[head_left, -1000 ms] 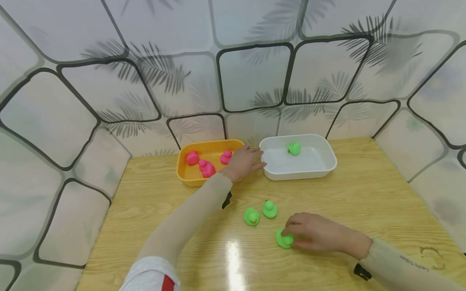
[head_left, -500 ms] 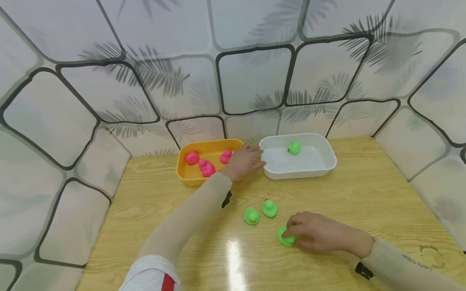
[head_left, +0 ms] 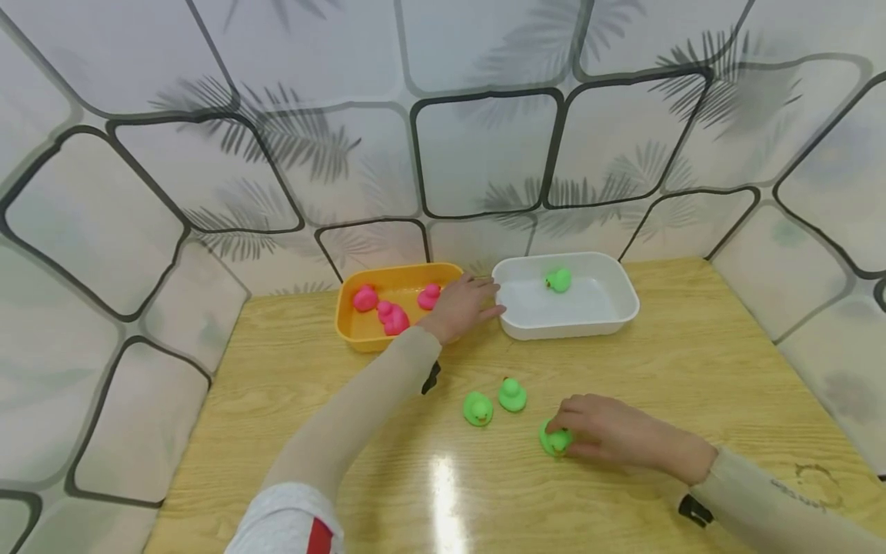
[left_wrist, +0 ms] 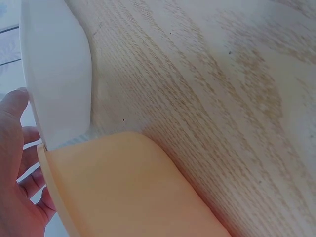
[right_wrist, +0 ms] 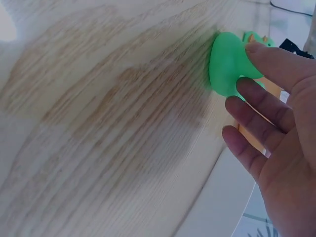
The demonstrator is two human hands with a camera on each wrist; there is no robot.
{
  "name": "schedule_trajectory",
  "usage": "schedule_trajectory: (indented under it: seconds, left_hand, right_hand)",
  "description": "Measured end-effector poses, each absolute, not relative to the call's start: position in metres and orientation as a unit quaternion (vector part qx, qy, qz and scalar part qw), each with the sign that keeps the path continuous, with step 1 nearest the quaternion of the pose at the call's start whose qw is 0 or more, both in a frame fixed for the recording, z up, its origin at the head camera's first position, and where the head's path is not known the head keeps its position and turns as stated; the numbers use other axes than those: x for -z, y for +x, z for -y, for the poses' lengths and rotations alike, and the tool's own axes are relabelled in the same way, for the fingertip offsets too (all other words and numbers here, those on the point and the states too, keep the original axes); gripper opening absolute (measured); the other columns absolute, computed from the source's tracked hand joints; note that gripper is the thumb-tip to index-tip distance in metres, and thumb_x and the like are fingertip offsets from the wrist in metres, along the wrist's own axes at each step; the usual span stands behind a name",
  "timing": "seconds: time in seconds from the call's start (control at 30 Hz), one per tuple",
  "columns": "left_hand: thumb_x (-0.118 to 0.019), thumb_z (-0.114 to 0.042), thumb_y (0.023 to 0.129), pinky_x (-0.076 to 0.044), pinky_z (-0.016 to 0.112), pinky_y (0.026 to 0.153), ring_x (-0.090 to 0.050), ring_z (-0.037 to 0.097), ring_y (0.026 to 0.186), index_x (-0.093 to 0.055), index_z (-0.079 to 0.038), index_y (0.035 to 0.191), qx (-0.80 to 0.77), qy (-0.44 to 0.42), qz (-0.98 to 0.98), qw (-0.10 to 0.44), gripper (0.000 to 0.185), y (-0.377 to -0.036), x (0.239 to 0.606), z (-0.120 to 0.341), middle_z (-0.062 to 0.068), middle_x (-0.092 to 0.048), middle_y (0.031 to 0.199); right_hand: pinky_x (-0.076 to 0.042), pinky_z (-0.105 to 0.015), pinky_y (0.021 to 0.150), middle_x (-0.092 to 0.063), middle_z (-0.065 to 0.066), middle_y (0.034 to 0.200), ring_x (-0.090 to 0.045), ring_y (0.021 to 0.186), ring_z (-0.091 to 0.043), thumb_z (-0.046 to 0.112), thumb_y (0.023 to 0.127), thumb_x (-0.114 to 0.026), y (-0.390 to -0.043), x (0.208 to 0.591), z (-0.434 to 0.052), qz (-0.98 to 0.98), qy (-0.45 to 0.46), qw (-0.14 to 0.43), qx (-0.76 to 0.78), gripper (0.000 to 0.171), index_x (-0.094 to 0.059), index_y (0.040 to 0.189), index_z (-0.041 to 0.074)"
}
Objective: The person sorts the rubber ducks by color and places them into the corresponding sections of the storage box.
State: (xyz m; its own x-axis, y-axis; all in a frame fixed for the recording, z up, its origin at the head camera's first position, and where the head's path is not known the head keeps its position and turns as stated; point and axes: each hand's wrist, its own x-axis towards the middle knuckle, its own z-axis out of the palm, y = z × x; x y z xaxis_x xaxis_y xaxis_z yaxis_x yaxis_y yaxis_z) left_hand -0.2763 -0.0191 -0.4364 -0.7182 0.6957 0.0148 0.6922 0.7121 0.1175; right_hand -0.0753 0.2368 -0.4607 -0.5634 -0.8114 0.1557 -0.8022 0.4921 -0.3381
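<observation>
My right hand (head_left: 576, 432) pinches a green toy duck (head_left: 554, 441) at the near middle of the wooden table; in the right wrist view the fingertips (right_wrist: 256, 54) curl round the duck (right_wrist: 226, 69). Two more green ducks (head_left: 477, 408) (head_left: 512, 395) stand just to its left. My left hand (head_left: 476, 300) rests with relaxed fingers on the right end of an orange tray (head_left: 349, 331), beside a white tray (head_left: 623, 308). The orange tray holds several pink ducks (head_left: 393, 318). One green duck (head_left: 557, 279) sits in the white tray.
Both trays stand side by side at the table's far edge, against a patterned wall (head_left: 484, 146). In the left wrist view the white tray (left_wrist: 59, 74) and orange tray (left_wrist: 128, 192) nearly touch. Bare tabletop (head_left: 727, 362) stretches to the right.
My right hand has closed on the green duck and shifted it slightly right and away from me. The left hand has not moved.
</observation>
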Motion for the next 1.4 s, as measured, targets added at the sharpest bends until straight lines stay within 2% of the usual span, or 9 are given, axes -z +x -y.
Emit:
schedule_trajectory:
  seconds: [0.33,0.77,1.13,1.3,1.4]
  left_hand:
    - [-0.053,-0.049,0.107,-0.042,0.039,0.116,-0.048,0.029,0.140,-0.057,-0.011,0.150,-0.058,0.368,-0.928,0.023,0.057,-0.274,0.435,0.018,0.008,-0.054,0.155]
    - [-0.053,-0.049,0.108,-0.040,0.039,0.118,-0.047,0.028,0.141,-0.056,-0.012,0.151,-0.050,0.365,-0.929,0.022,0.057,-0.272,0.435,0.018,0.007,-0.053,0.156]
    - [-0.056,-0.047,0.107,-0.045,0.039,0.114,-0.050,0.029,0.138,-0.058,-0.010,0.148,-0.063,0.371,-0.926,0.014,0.056,-0.270,0.433,0.019,0.009,-0.056,0.153]
    - [-0.055,-0.047,0.107,-0.042,0.040,0.116,-0.049,0.030,0.139,-0.058,-0.009,0.148,-0.064,0.374,-0.925,0.016,0.056,-0.270,0.432,0.019,0.009,-0.055,0.154]
    - [-0.054,-0.047,0.107,-0.041,0.040,0.117,-0.049,0.030,0.140,-0.058,-0.009,0.148,-0.062,0.377,-0.924,0.017,0.056,-0.271,0.432,0.020,0.009,-0.055,0.154]
  right_hand:
    - [-0.056,-0.027,0.075,-0.067,0.012,0.101,-0.061,0.088,-0.003,0.018,0.091,-0.081,-0.081,0.459,-0.246,-0.874,-0.438,0.016,0.209,0.024,-0.072,0.114,0.016]
    - [-0.058,-0.035,0.080,-0.071,0.010,0.106,-0.066,0.093,-0.008,0.023,0.092,-0.081,-0.098,0.442,-0.264,-0.912,-0.363,0.034,0.190,0.027,-0.074,0.116,0.014]
    - [-0.058,-0.035,0.076,-0.071,0.009,0.100,-0.067,0.090,-0.009,0.018,0.088,-0.084,-0.122,0.418,-0.287,-0.925,-0.339,-0.015,0.170,0.026,-0.074,0.111,0.012]
    - [-0.057,-0.035,0.072,-0.069,0.010,0.096,-0.066,0.085,-0.010,0.016,0.083,-0.087,-0.138,0.407,-0.294,-0.922,-0.351,-0.047,0.158,0.027,-0.074,0.107,0.012]
    - [-0.057,-0.035,0.071,-0.068,0.010,0.094,-0.066,0.084,-0.011,0.016,0.084,-0.087,-0.148,0.400,-0.297,-0.925,-0.346,-0.048,0.147,0.026,-0.074,0.106,0.012]
